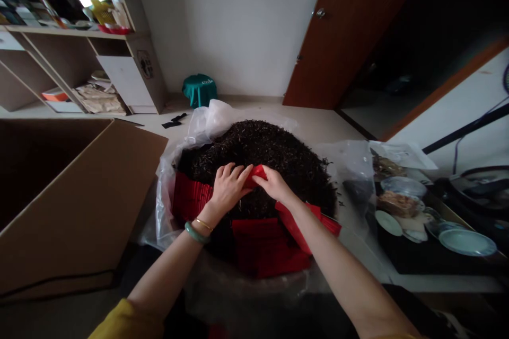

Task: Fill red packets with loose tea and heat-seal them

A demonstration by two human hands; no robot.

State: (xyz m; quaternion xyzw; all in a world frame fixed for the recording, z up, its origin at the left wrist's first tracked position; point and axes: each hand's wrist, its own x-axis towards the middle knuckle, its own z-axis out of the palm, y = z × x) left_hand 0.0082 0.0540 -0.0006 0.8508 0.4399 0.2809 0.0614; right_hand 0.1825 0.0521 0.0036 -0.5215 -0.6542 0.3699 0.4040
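Above the middle of a dark, shredded heap (pixel 274 145), a small red packet (pixel 259 171) is held up between both hands. The left hand (pixel 230 185) has its fingers bent over the packet's left end, gripping it; the right hand (pixel 274 184) pinches the other end, thumb and fingers closed on it. Any print on the packet is too small and dim to read.

Around the hands, more red packets sit on the heap: a tight row (pixel 189 196) to the left, a broad pile (pixel 262 243) at the near edge, and a looser group (pixel 294 225) partly behind the right forearm. Clear plastic sheeting (pixel 165 217) wraps the heap's rim.

A green bangle (pixel 196 233) and a gold-coloured one (pixel 204 224) circle the left wrist. Left of the heap stands an open cardboard box (pixel 91 196); to the right, clear tubs (pixel 401 198) and a pale lid (pixel 388 223) rest on a dark surface (pixel 417 258).

Beyond, near the wall, a teal object (pixel 199 91) bears white lettering in a script-like hand, too blurred to read surely. The pale cabinet (pixel 137 90) carries a dark, rounded emblem (pixel 145 64) with marks beside it, likewise illegible.
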